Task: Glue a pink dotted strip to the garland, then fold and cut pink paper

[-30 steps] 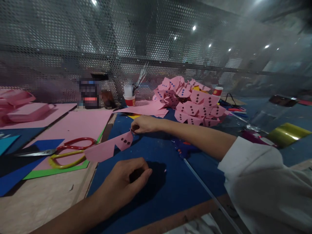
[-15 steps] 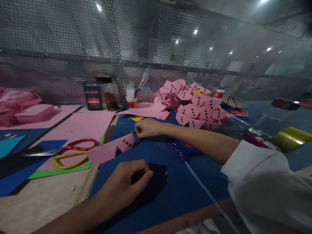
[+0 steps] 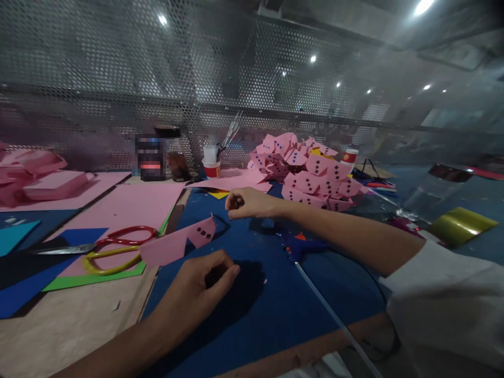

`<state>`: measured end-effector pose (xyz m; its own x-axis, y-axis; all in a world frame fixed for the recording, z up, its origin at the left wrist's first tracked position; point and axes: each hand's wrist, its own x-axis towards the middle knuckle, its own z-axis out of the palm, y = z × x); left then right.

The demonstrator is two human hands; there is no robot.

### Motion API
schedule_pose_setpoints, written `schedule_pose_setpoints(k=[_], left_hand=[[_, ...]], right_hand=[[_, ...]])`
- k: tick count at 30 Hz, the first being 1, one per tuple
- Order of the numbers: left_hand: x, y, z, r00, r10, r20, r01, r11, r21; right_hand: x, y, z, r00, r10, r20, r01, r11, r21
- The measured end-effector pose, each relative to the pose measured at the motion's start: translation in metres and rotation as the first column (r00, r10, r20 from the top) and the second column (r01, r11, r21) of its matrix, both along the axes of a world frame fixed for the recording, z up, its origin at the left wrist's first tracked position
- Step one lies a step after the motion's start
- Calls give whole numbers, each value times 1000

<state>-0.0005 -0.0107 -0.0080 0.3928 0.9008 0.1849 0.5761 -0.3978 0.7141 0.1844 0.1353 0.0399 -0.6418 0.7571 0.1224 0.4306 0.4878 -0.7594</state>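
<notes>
My left hand [image 3: 197, 289] rests low over the blue tabletop [image 3: 252, 315], its fingers curled toward the thumb with nothing visible in them. Just beyond it, a folded pink paper piece [image 3: 181, 242] with dark squares stands on edge. My right hand [image 3: 250, 203] hovers past the right end of that piece, apart from it. Its fingers are loosely closed and I see nothing in them. Beneath the right forearm lies a blue glue gun [image 3: 293, 249], a long clear glue stick [image 3: 326, 307] reaching from it toward the near edge.
Scissors [image 3: 118, 247] with red and yellow handles lie on coloured sheets at left. A heap of spotted pink paper pieces [image 3: 311, 173] sits at the back, beside a red and white cup [image 3: 212, 169]. A clear jar [image 3: 441, 189] and gold roll [image 3: 462, 227] stand at right.
My right hand has drawn back rightward, widening its gap from the pink paper piece. My left hand has shifted slightly left. The paper piece stays in place.
</notes>
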Motion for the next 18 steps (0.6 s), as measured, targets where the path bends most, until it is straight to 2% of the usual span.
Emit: schedule_pose_setpoints(k=[3, 6, 11, 18], left_hand=[[-2, 3, 0, 997, 67, 44, -66, 997, -35], [-3, 8, 1, 989, 120, 85, -116, 992, -47], [-1, 11, 3, 969, 190, 160, -183, 981, -56], [3, 3, 5, 988, 133, 76, -128, 990, -67]], right_hand=[[8, -25, 12, 995, 89, -55, -96, 985, -143], [13, -49, 22, 988, 135, -81, -148, 969, -197], [14, -73, 21, 982, 176, -63, -184, 970, -157], [19, -90, 5, 996, 85, 40, -82, 993, -85]])
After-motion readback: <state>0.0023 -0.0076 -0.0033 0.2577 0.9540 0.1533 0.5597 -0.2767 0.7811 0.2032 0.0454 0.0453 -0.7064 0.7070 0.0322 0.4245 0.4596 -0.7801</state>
